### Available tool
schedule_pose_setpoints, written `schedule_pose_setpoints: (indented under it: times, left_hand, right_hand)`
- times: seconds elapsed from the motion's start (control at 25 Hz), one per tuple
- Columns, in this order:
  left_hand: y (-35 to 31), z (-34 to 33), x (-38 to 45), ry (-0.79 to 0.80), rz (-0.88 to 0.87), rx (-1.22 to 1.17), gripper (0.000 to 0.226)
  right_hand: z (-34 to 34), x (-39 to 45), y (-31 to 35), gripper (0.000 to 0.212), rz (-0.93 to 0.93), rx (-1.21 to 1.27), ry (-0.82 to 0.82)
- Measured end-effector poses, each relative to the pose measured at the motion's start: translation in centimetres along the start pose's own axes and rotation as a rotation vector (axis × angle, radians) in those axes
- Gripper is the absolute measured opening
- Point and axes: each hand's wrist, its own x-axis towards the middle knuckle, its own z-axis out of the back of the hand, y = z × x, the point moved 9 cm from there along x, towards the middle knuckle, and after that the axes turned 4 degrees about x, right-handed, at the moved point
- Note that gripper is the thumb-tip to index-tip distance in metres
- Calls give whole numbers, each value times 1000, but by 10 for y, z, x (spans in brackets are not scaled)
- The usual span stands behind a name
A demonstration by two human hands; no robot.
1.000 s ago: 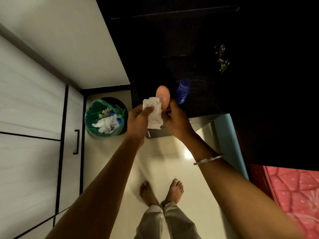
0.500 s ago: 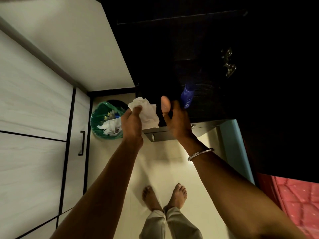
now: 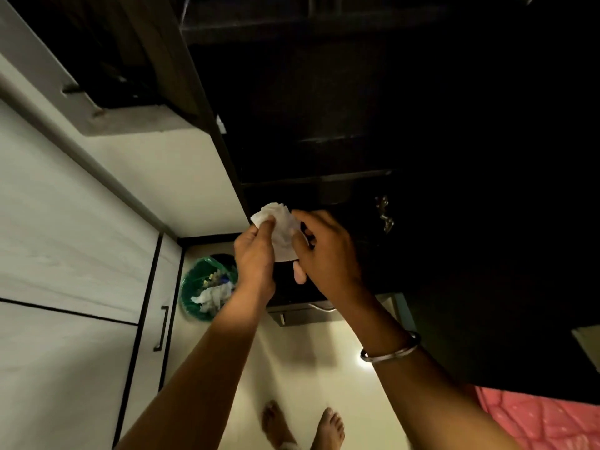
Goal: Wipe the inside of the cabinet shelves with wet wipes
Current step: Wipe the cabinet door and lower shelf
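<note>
Your left hand (image 3: 256, 254) is raised in front of the cabinet with its thumb and fingers pinched on the upper edge of a crumpled white wet wipe (image 3: 280, 229), which hangs between your two hands. Your right hand (image 3: 328, 251) sits just beside it, fingers curled around a small peach-pink rounded object (image 3: 299, 275) whose lower end shows below the palm; its fingertips also touch the right side of the wipe. What the pink object is cannot be told from this view. A plain silver metal bangle (image 3: 391, 351) circles your right wrist.

Directly behind both hands stands the dark wooden cabinet (image 3: 357, 125), its interior largely lost in shadow. The front edge of a dark horizontal shelf (image 3: 311, 180) runs just above the wipe, and a small shiny metal hinge or latch (image 3: 384, 213) is fixed to the right of your right hand. The wipe is held in the air at the cabinet's opening, apart from the shelf surfaces.

Below your hands a grey drawer front with a metal handle (image 3: 305, 313) projects from the cabinet base. To the left, on the pale glossy floor (image 3: 308, 368), stands a round bin lined with a green plastic bag (image 3: 207, 290), holding crumpled white wipes and other scraps. Further left runs a pale wood-grain wardrobe with black trim (image 3: 71, 254). Your bare feet (image 3: 302, 423) show at the bottom edge, and a pink quilted mattress (image 3: 535, 420) lies in the lower right corner.
</note>
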Motion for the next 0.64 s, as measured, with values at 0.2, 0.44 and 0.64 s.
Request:
schedule_pose_setpoints:
  times: [0.2,0.44,0.64]
  left_hand:
    - [-63,-45,2,136,-52,-4,24]
    - [-128,-20,39,46,-406,212,18]
    - [-127,36,88,-172,-459,309,39]
  right_hand:
    - [14,52,24,40,59,-122,25]
    - [69,125,-5,30,-21,-233,-287]
    - [64,183,-106,31,-292,-727,-274]
